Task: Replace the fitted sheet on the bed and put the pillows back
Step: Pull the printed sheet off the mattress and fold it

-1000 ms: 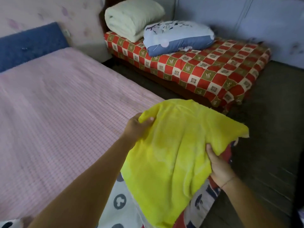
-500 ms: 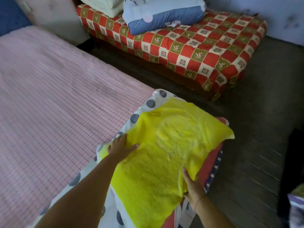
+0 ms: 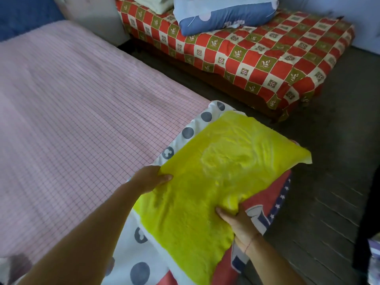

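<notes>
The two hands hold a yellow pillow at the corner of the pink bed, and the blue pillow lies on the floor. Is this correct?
One thing is wrong: the blue pillow lies on the red checked bed, not on the floor; the head view shows it. The left hand and right hand do hold the yellow pillow at the corner of the pink bed.
</notes>
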Available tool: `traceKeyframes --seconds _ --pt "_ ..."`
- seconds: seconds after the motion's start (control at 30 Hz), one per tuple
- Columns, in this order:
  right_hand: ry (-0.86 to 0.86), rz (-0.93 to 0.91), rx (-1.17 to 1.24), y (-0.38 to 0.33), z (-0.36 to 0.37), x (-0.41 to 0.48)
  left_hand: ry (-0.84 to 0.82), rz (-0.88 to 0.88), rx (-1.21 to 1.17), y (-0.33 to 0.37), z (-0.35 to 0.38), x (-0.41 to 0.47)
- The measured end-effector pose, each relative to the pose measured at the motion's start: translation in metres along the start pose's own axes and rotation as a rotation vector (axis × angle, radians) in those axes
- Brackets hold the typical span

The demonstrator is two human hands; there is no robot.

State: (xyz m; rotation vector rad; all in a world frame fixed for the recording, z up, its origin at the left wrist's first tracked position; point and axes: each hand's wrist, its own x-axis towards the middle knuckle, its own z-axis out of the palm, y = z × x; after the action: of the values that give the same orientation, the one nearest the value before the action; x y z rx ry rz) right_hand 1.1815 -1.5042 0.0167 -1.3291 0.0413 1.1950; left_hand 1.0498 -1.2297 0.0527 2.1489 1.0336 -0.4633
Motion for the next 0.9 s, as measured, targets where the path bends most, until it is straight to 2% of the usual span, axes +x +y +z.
traceKeyframes --seconds 0.03,0.1,0.23,0.33,0.43,0.63,0.77,0.9 --pt "-0.054 0.028 0.030 0.004 0.001 -0.005 -0.020 0.004 -0.040 -0.005 -0.003 -0.010" --pt "-0.047 0.074 0.088 0.010 0.007 -0.014 -0.048 -0.030 -0.064 -0.021 -0.004 -0.027" --pt "0.177 0.076 -0.179 0.053 0.015 -0.020 -0.042 -0.152 0.069 -0.069 0.019 -0.059" --pt "0.330 0.109 -0.245 0.065 0.023 -0.031 0.033 -0.120 0.045 -0.101 0.039 -0.088" --pt "0.440 0.041 -0.338 0.074 0.026 -0.034 0.131 -0.113 0.010 -0.120 0.045 -0.115" --pt "0.634 -0.140 -0.569 0.107 0.086 -0.091 0.241 -0.112 -0.068 -0.174 0.038 -0.201" --pt "0.606 -0.252 -0.651 0.159 0.141 -0.136 0.274 -0.173 -0.041 -0.239 0.032 -0.281" --pt "0.404 -0.219 -0.545 0.219 0.203 -0.183 0.372 -0.258 -0.022 -0.308 0.034 -0.354"
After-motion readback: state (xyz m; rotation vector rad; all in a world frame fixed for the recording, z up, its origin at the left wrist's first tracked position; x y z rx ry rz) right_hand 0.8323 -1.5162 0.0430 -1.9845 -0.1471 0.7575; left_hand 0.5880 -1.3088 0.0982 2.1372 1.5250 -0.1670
